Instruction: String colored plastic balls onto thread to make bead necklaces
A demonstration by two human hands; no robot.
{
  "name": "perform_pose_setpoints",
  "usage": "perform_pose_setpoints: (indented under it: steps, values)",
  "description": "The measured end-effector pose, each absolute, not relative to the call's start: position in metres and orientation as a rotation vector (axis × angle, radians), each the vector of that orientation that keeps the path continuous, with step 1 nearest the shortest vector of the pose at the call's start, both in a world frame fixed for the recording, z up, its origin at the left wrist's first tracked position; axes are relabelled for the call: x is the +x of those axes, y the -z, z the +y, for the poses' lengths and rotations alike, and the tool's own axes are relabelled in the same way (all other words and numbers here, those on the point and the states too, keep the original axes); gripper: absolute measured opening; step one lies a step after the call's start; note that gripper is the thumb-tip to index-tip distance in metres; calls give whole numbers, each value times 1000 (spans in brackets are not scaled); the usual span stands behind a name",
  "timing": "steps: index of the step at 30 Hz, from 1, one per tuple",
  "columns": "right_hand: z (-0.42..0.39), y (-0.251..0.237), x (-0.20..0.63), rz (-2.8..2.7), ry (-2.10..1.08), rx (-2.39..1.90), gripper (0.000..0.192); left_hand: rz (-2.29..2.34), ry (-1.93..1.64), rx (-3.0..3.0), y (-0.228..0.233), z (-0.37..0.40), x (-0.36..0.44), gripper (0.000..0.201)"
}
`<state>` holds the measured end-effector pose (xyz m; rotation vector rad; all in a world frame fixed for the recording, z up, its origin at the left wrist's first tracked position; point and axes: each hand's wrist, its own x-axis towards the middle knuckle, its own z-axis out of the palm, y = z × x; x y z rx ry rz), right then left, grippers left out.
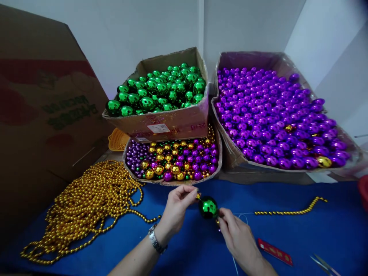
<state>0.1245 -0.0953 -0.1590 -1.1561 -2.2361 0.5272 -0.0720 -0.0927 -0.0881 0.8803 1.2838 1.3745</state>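
Note:
A large shiny green ball (208, 207) is held between my two hands above the blue table (184, 253). At its upper left, my left hand (176, 209) pinches a small gold bead (198, 196) between thumb and forefinger; a watch is on that wrist. My right hand (240, 237) has its fingertips closed at the ball's lower right, on small beads mostly hidden by the fingers. A thin pale string (243, 217) loops out beside the right hand toward a short gold bead strand (290, 212) on the table.
A carton of green balls (184, 120) stands partly over a box of mixed beads (172, 183). To the right is a carton of purple balls (230, 153). Gold bead chains (86, 203) are heaped left. A red card (275, 252) and scissors (324, 264) lie front right.

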Motion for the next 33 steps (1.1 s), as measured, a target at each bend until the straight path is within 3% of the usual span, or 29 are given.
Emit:
perform_pose_setpoints:
  steps: [7,13,17,20,22,26,29,33]
  values:
    - [-79,125,129,-2175,-602,-1137,30,1363,-1380,1441,50,-92,-78,9]
    - [-73,111,102,-2117,-760,-905,29,1270,-1460,1562,25,-89,-70,5]
    - [-72,122,104,-2072,-814,-920,24,1272,-1373,1598,47,-96,-69,13]
    - [-72,129,109,-2031,-805,-979,24,1251,-1143,1787,87,-100,-63,57]
    - [-72,131,109,-2033,-783,-984,25,1192,-1012,1939,117,-99,-53,70]
    - [-79,113,112,-1980,-757,-1000,25,1234,-932,2055,159,-85,-31,36]
    - [-90,79,126,-1670,-855,-1014,19,1335,-842,2131,165,-76,-25,36]
    - [-102,41,144,-1137,-984,-805,12,1332,-748,2229,136,-75,-35,43]
